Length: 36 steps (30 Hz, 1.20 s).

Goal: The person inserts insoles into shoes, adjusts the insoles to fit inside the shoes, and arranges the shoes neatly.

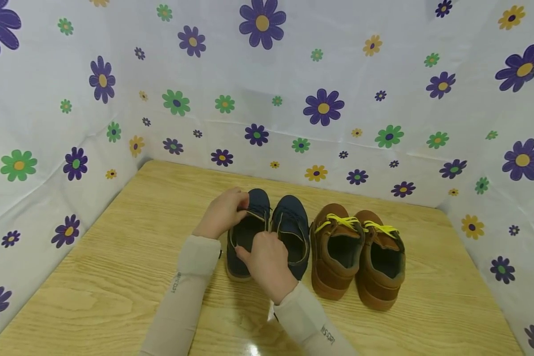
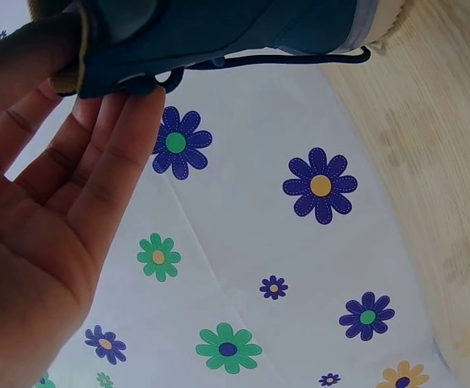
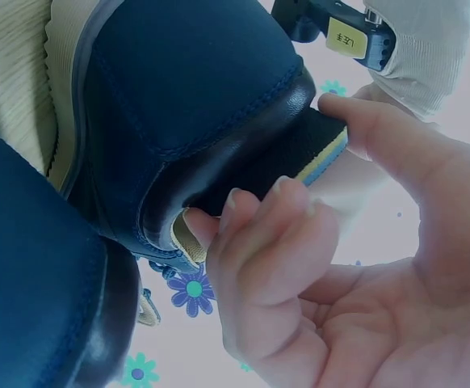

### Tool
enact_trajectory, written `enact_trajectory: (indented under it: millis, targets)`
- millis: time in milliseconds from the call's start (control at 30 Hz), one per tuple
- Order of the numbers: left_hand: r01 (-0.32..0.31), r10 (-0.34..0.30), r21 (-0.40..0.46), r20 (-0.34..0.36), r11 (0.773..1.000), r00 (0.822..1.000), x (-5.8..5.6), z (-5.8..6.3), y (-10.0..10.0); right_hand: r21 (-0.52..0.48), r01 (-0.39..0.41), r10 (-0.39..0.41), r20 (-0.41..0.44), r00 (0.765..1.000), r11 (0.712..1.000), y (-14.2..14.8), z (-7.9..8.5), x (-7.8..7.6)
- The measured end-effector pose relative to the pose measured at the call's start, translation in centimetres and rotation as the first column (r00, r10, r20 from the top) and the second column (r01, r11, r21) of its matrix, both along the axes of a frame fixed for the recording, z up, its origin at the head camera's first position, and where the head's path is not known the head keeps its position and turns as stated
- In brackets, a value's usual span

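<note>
A pair of navy lace-up shoes stands in the middle of the table, toes pointing away. My left hand (image 1: 222, 212) pinches the lace-side edge of the left navy shoe (image 1: 239, 268); in the left wrist view a dark lace (image 2: 291, 59) hangs loose beside the fingers. Over that shoe's opening, my right hand (image 1: 272, 264) holds an insole (image 3: 295, 149) between thumb and curled fingers. The insole is black with a yellow and blue layered edge, and its end sticks out past the collar. Close on the right is the other navy shoe (image 1: 288, 206), partly covered by the right hand.
Two brown shoes with yellow laces, one (image 1: 328, 284) beside the navy pair and another (image 1: 378, 296) to its right, stand on the wooden table (image 1: 115, 257). A white curtain (image 1: 231, 64) with printed flowers encloses the back and both sides.
</note>
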State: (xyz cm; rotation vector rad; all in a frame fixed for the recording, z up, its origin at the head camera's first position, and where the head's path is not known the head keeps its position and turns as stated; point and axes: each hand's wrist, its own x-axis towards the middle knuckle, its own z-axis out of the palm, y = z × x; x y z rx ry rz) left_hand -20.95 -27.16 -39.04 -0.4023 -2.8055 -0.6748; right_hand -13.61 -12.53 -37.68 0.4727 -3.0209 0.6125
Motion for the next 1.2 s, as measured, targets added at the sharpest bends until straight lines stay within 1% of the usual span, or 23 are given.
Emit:
enact_trajectory:
  millis: [200, 400, 567, 800, 1033, 1200]
  targets:
    - [0.002, -0.002, -0.001, 0.001, 1.000, 1.000, -0.08, -0.04, 0.04, 0.004, 0.009, -0.009, -0.011, 1.000, 1.000, -0.03, -0.21, -0.22]
    - [0.002, -0.002, -0.005, -0.001, 1.000, 1.000, -0.27, -0.16, -0.08, 0.010, 0.000, 0.000, -0.011, 1.000, 1.000, -0.11, -0.15, -0.33]
    - [-0.003, 0.003, -0.013, 0.006, 1.000, 1.000, -0.18, -0.14, -0.11, 0.012, 0.015, -0.015, -0.001, 1.000, 1.000, -0.23, -0.17, -0.17]
    - [-0.001, 0.001, -0.013, 0.004, 1.000, 1.000, -0.10, -0.14, -0.08, 0.021, 0.028, -0.027, -0.009, 1.000, 0.999, -0.62, -0.45, -0.12]
    - [0.001, -0.001, -0.010, 0.012, 1.000, 1.000, -0.20, 0.04, 0.13, 0.064, 0.031, -0.029, -0.025, 0.999, 0.997, -0.76, -0.40, -0.21]
    - [-0.001, 0.001, -0.011, 0.009, 1.000, 1.000, -0.32, -0.16, -0.01, 0.067, 0.034, -0.034, -0.012, 0.999, 0.997, -0.96, -0.54, -0.24]
